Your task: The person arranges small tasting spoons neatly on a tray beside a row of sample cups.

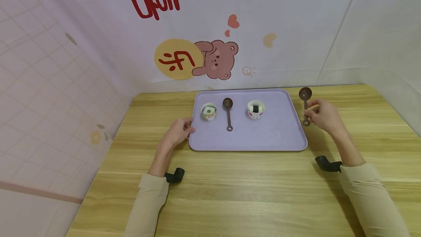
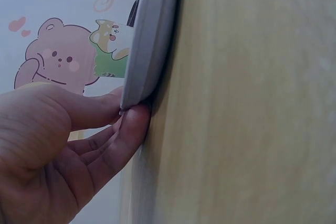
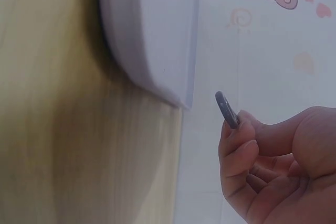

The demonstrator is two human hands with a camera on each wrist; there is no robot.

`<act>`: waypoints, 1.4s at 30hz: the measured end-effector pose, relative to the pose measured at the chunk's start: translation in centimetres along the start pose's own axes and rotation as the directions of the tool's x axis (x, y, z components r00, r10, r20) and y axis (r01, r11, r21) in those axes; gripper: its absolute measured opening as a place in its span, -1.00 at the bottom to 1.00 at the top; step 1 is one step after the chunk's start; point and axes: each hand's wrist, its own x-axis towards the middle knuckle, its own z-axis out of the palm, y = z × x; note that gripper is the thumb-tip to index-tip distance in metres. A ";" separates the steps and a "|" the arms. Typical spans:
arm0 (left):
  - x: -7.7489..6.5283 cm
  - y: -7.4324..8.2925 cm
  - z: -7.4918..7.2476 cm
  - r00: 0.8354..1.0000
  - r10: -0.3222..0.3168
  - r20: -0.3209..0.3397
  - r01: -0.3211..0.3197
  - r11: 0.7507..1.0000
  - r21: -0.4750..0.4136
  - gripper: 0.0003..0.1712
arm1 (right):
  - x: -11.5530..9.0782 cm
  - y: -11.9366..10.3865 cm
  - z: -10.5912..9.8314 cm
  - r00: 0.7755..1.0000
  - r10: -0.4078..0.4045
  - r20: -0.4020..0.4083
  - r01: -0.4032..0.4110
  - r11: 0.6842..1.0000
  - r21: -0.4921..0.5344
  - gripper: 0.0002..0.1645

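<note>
My right hand (image 1: pixel 323 117) pinches the handle of a brown measuring spoon (image 1: pixel 305 94), bowl pointing away, just past the tray's right edge. In the right wrist view only the spoon's ring end (image 3: pixel 226 109) pokes out between thumb and fingers. My left hand (image 1: pixel 177 131) grips the left rim of a lilac tray (image 1: pixel 250 140), thumb on the rim and a finger under it in the left wrist view. On the tray lie a second brown spoon (image 1: pixel 228 114) and two paper cups: the left cup (image 1: pixel 209 117) holds a white piece with a green centre, the right cup (image 1: pixel 255 114) a white piece with a black band.
The tray sits towards the back of a wooden table (image 1: pixel 230 193). Behind it hangs a white cloth (image 1: pixel 289 57) printed with a bear and hearts. Black wrist mounts (image 1: pixel 328 164) stick out from both sleeves.
</note>
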 end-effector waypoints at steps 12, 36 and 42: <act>0.1 0.0 -0.1 1.000 0.006 -0.002 -0.006 1.000 0.005 -0.40 | 0.4 -1.3 1.1 1.000 -0.013 -0.001 0.013 1.000 0.003 -0.63; 0.0 0.1 -0.2 1.000 0.008 -0.002 -0.008 1.000 0.022 -0.41 | 1.4 -3.3 3.0 0.999 -0.034 0.034 0.033 0.999 0.014 -0.66; 0.0 0.1 -0.2 1.000 0.009 0.007 -0.010 1.000 0.022 -0.41 | 1.6 -3.5 3.7 0.998 -0.051 0.029 0.050 0.998 0.039 -0.68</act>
